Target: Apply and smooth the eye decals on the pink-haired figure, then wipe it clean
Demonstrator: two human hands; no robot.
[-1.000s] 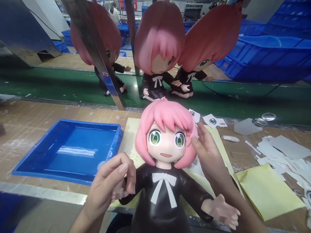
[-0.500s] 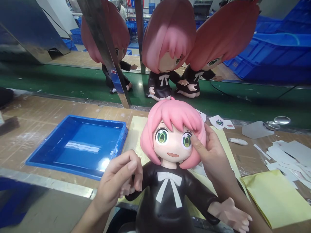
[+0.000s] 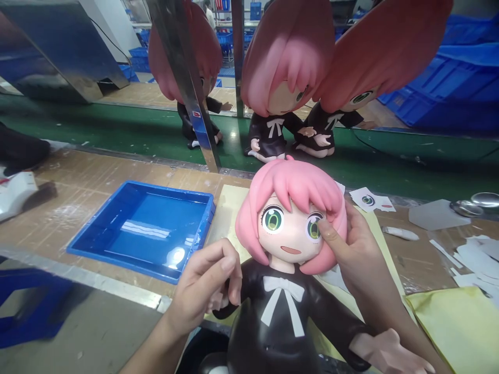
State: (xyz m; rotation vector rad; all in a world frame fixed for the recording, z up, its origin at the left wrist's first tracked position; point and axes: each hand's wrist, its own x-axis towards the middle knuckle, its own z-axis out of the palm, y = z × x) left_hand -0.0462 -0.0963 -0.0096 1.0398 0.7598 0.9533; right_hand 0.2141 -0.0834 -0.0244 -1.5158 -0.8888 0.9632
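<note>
A big-headed doll figure (image 3: 288, 231) with pink hair, green eyes and a black dress with a white bow faces me, leaning back over the yellow sheet. My right hand (image 3: 356, 246) holds its head from the right side, the thumb pressed at the outer corner of the eye and the fingers behind the hair. Beside the doll's arm on the left is my left hand (image 3: 212, 278), its fingers curled in and the thumb laid against them. Whatever is inside those fingers, if anything, is hidden. The doll's small hand shows just behind it.
A blue tray (image 3: 142, 226) of water stands on the left. Behind are several similar dolls (image 3: 286, 78) and a metal post (image 3: 191, 83). To the right lie eye decal pieces (image 3: 367, 199), a white tube (image 3: 401, 233), paper scraps (image 3: 477, 259) and a yellow cloth (image 3: 452, 324).
The whole scene has shifted to the right in view as my head turned left. Both hands keep their places on and beside the doll. More of a dark sleeve shows at far left.
</note>
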